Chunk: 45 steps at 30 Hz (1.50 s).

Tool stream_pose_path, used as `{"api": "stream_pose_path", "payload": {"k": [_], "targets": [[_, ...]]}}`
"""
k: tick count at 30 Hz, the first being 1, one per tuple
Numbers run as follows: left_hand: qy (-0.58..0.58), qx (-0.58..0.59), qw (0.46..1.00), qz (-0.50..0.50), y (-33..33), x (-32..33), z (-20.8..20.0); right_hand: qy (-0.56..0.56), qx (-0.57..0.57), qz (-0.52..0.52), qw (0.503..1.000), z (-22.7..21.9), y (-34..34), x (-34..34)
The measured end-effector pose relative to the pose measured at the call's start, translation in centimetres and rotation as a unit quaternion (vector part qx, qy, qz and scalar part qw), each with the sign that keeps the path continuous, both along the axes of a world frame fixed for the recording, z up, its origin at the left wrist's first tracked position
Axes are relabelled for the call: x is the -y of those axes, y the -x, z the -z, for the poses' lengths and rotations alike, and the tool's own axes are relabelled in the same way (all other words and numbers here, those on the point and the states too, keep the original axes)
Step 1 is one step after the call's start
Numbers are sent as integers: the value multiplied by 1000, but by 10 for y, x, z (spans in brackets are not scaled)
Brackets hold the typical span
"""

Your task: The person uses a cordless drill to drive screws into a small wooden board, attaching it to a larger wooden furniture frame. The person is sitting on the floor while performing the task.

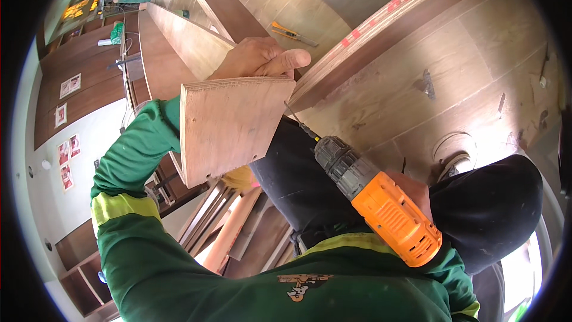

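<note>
In my right hand [415,195], mostly hidden behind the tool, is an orange and black cordless drill [396,217]. Its thin bit [302,124] points up and left, with the tip beside the right edge of a plywood panel [235,128]; whether it touches I cannot tell. Small dark holes show along the panel's lower edge. My left hand [259,59] is closed at the panel's top edge, thumb stretched to the right, its fingertips partly hidden. Against the panel's right corner rests the end of a long board [381,27] with red marks on its edge.
An orange utility knife [293,34] lies on the tiled floor [476,53]. Long wooden boards [185,39] stretch away at the upper left. Loose strips of wood [238,220] lie below the panel. My dark-trousered knee [488,209] is bent at the right, near a shoe [456,164].
</note>
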<state>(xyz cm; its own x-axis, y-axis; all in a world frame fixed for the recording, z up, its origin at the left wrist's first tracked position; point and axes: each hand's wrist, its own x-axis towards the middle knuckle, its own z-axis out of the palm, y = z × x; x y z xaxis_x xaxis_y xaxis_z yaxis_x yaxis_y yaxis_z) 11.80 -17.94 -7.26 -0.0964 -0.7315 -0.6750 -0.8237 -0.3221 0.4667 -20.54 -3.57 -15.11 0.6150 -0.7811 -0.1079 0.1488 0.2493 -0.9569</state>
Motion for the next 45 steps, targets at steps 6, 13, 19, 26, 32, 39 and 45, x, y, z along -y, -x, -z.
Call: {"api": "stream_pose_path", "payload": {"k": [6,13,19,26,32,39,45], "targets": [[-44,27,996,-74,6,3,5,38,-48,20,998,-2,-1,-2],[-146,8,989,-32,11,17,-2,26,-42,42,998,-2,0,-4],[-134,-12,991,-3,10,20,-18,39,-19,25,999,-1,4,-3],[-169,-31,984,49,11,30,-17,55,-153,74,984,-1,16,3],[-231,-90,955,162,-22,46,-30,270,-436,-86,854,3,13,52],[-260,-122,943,166,-34,51,-30,318,-568,-200,732,161,-13,53],[-202,-161,940,222,-32,43,-32,289,-601,-173,725,221,-23,39]]}}
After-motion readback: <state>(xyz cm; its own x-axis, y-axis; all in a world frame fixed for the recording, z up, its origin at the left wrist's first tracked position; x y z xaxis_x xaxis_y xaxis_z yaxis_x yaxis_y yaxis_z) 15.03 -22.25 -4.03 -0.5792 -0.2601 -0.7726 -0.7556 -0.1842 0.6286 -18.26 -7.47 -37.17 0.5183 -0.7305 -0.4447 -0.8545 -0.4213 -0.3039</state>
